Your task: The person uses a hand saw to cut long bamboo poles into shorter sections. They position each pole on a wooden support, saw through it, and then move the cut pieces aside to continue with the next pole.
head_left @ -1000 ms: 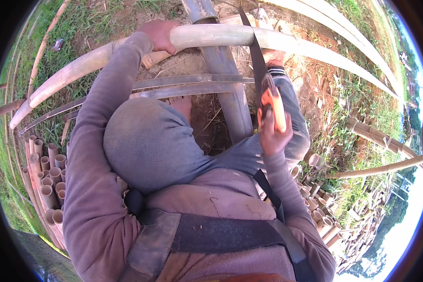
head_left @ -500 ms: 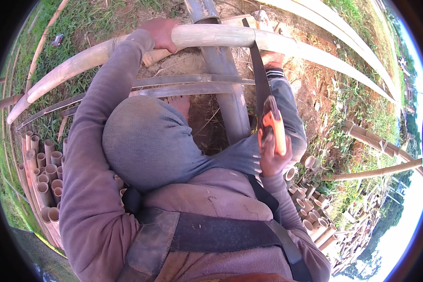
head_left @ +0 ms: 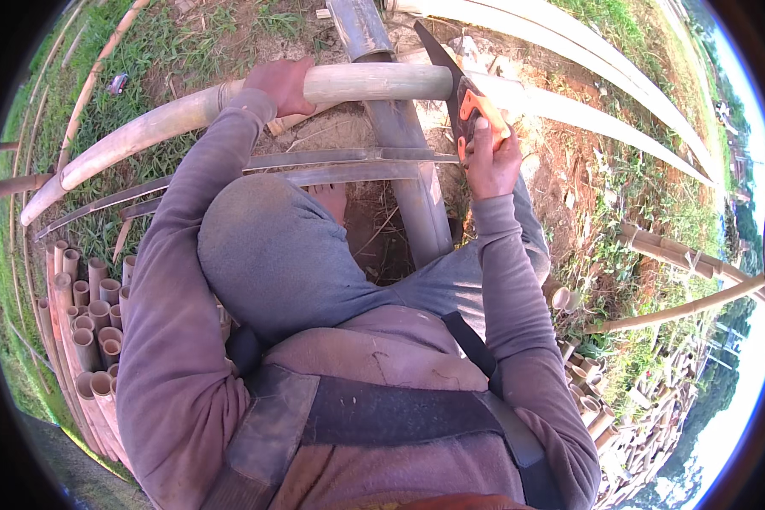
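Note:
A long pale bamboo pole (head_left: 374, 83) lies crosswise in front of me, over a thicker grey bamboo log (head_left: 399, 136). My left hand (head_left: 282, 86) is wrapped round the pole, left of the log. In my right hand (head_left: 494, 161) is the orange handle of a hand saw (head_left: 461, 78), closed in my fingers. The dark blade crosses the pole right of the log, its tip pointing away from me. How deep the blade sits in the pole I cannot tell.
Split bamboo strips (head_left: 331, 161) lie between my legs and the pole. Cut bamboo tubes (head_left: 85, 340) stand bundled at left; more tubes (head_left: 591, 399) lie piled at right. Long pale strips (head_left: 603, 51) arc across the far right. A bamboo rail (head_left: 680, 308) juts in from the right.
My right hand has pushed the saw forward, away from me, bringing the handle close to the pole. My left hand still grips the pole; the whole view has shifted slightly.

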`<state>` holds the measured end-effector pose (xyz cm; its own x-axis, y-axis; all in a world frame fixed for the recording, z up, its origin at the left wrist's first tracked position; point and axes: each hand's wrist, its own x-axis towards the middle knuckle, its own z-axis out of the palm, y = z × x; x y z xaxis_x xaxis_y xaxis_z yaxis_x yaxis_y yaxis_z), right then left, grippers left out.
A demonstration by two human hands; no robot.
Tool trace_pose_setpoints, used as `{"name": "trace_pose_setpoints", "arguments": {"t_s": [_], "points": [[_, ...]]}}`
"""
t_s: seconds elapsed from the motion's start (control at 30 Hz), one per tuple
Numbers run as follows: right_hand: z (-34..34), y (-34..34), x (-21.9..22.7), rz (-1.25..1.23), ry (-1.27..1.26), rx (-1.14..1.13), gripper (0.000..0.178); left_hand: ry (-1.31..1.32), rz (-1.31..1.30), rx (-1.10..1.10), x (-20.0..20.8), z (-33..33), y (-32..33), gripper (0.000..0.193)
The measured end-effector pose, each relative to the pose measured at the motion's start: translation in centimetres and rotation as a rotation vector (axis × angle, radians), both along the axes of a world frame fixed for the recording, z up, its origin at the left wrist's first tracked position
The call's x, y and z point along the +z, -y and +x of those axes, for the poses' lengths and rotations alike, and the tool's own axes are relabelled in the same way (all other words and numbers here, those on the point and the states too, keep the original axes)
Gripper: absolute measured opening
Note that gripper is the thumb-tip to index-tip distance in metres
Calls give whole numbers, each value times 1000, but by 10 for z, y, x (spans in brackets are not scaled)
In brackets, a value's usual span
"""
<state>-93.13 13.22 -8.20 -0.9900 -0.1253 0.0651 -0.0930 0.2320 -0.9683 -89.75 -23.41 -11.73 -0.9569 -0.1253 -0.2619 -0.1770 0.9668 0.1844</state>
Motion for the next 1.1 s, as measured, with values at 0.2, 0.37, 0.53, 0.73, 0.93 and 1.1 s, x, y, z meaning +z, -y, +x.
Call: {"name": "trace_pose_setpoints", "arguments": {"t_s": [0.2,0.37,0.53,0.73,0.93,1.1], "points": [[99,-71,67,131,68,11,29,-79,-12,24,-25,19,9,75],[132,-93,75,111,89,30,27,51,-28,31,-2,13,4,84],[-27,12,17,223,26,-11,35,-44,-18,-7,-5,1,-5,80],[69,-44,56,102,101,7,26,-42,-5,33,-3,7,15,75],[95,-71,39,-34,126,-4,25,-58,-9,21,-16,11,11,74],[-25,9,4,183,12,3,23,-38,0,6,-5,-3,1,77]]}}
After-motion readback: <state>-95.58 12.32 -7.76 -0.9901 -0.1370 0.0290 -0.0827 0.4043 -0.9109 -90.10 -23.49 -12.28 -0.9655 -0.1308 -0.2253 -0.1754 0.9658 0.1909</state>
